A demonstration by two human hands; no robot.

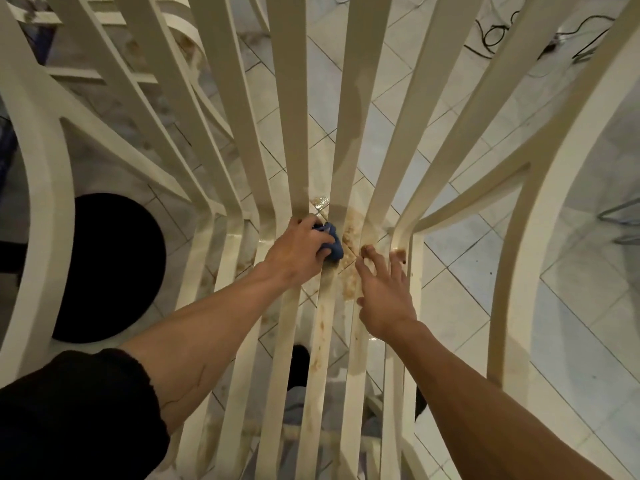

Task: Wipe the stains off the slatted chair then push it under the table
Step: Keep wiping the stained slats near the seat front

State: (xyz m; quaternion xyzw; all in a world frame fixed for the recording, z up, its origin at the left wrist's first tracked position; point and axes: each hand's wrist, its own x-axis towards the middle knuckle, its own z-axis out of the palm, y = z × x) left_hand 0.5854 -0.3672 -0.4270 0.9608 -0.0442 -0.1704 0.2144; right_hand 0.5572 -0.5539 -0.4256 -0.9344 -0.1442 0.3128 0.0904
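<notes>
Head view, looking down through the slatted chair (pixel 349 98), which fills the frame directly beneath the camera and stands on a pale tiled floor (pixel 450 271). Its cream slats converge toward the bend where seat meets back. Brown stains (pixel 323 327) mark the central slats from that bend toward the viewer, with further spots on a slat to the right (the heaviest patch lies between the two hands).

The left hand (pixel 298 247) is curled around a bunched blue cloth (pixel 332 242) and presses it against a central slat at the bend. The right hand (pixel 384 296) holds nothing: its fingers are spread and nearly straight, the fingertips (pixel 367 251) touching the stained slats just beside the cloth.

A black sleeve (pixel 76 417) covers the left upper arm; the right forearm is bare. A second cream chair (pixel 86 74) shows at upper left, a dark round object (pixel 104 265) at left, and black cables (pixel 495 32) lie on the tiles at upper right.
</notes>
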